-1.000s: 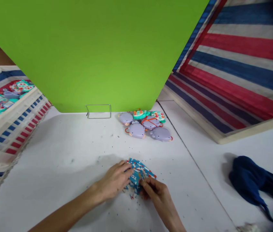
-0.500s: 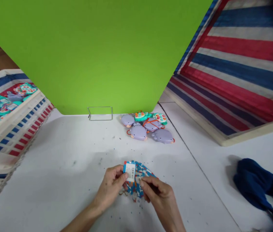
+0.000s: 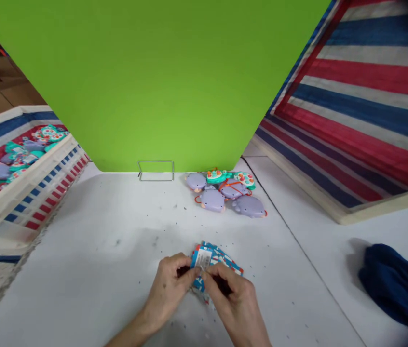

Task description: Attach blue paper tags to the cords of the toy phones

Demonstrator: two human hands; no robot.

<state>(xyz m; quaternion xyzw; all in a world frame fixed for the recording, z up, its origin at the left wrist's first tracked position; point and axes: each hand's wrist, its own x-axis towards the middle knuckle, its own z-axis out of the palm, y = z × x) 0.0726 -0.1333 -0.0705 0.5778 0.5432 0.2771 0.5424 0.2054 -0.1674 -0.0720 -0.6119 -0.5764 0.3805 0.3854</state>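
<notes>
My left hand pinches a blue card tag by its left edge, thumb on top. The card has a red corner and a white barcode label. Against its lower part, the thumb and forefinger of my right hand are pressed together, close to my left thumb. What they grip is too small to make out. Behind and beneath lie several blue patterned cards, fanned to the right and partly hidden by my fingers.
Several lilac animal-shaped toys with red cords and green spotted ones lie by a green panel. A wire frame stands left of them. Left is a crate of similar toys; right, a striped-lined bin and dark blue cloth.
My right fingers have moved in to the card's lower part, meeting my left thumb. The card sits lower and more tilted. The whole view has shifted slightly.
</notes>
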